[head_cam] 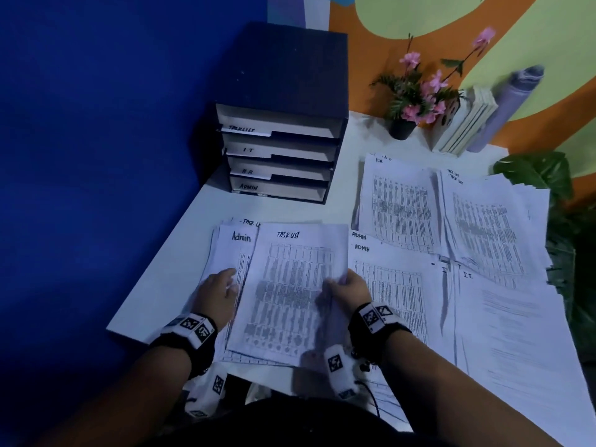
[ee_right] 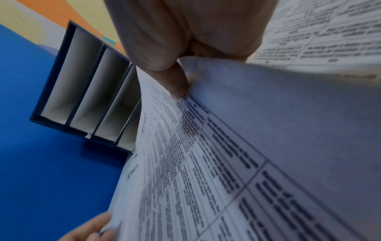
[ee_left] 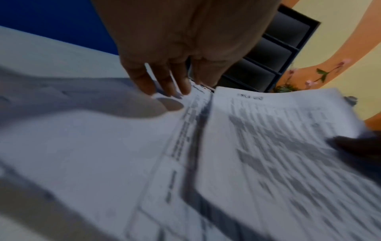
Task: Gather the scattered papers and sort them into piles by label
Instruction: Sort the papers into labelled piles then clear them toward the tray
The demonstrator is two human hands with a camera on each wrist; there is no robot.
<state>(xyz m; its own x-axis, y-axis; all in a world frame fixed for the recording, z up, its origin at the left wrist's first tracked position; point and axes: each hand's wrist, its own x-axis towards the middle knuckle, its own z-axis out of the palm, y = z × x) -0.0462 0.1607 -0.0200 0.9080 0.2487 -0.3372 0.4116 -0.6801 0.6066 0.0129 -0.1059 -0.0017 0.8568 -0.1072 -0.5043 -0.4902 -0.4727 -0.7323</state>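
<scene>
A sheet headed "TASK LIST" is lifted off the unsorted stack at the near left of the white table. My right hand pinches its right edge, thumb on top. Under it lies a sheet headed "Admin". My left hand rests with straight fingers on that stack. Sorted piles lie to the right: ADMIN, H.R., TASK LIST and I.T..
A dark four-slot paper tray labelled TASK LIST, I.T, H.R, ADMIN stands at the back left. A potted pink flower, upright books and a rolled grey cloth line the back wall. Green leaves overhang the right edge.
</scene>
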